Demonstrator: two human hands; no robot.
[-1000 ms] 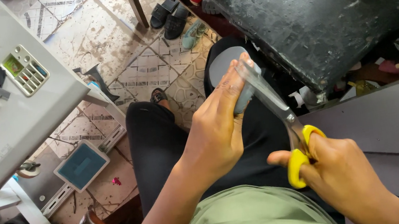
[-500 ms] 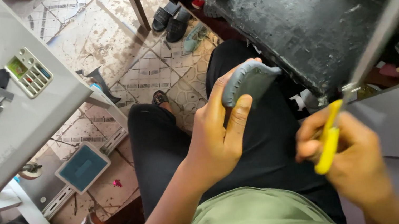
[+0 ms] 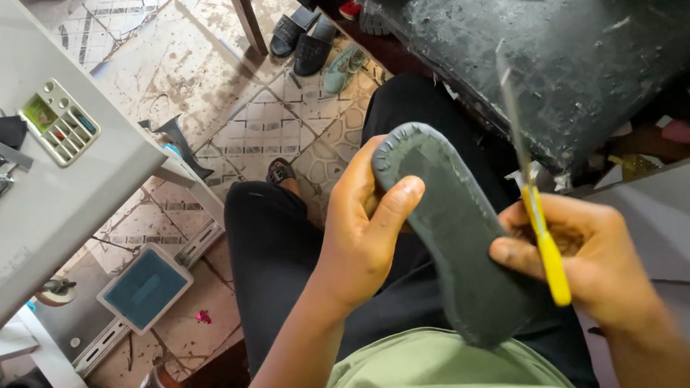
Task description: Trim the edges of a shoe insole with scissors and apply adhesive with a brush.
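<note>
Gripping the grey shoe sole (image 3: 460, 231) near its far rounded end, the left hand (image 3: 360, 228) holds it over the lap, thumb across its edge. Right hand (image 3: 590, 252) is closed on yellow-handled scissors (image 3: 538, 219), blades pointing far, just right of the sole's long edge. Beyond lies the dark bench (image 3: 616, 40), its near edge close; tiled floor (image 3: 190, 89) opens left.

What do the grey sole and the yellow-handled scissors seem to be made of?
The grey oval shoe sole in the left hand looks like matte rubber or foam, with a dimpled edge. The yellow-handled scissors in the right hand look like plastic-gripped, dull metal blades.
</note>
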